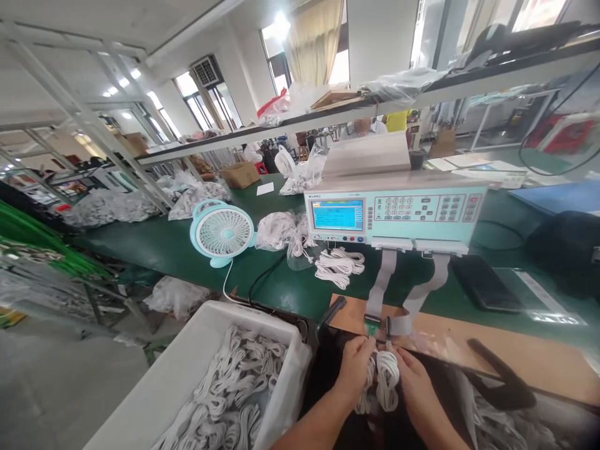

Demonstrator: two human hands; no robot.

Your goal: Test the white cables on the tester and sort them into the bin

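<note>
Two bundles of white cable, the left bundle [367, 387] and the right bundle [387, 381], hang side by side below a small green board [372, 327] on a wooden strip. My left hand [355, 369] pinches an end of the left bundle near the board. Beside the right bundle, my right hand [411, 372] has its fingers closed on that cable's end. Two grey ribbon cables [383, 281] run from the board area up to a tester [398, 215] with a lit blue screen. The cable tips are too small to make out.
A white bin [206, 319] of coiled cables stands at the lower left. On the green table [285, 287] are a light-blue fan [225, 232], bundled white cables [340, 267] and a black phone-like object [485, 284]. Clamps [332, 312] grip the wooden strip. A shelf crosses above.
</note>
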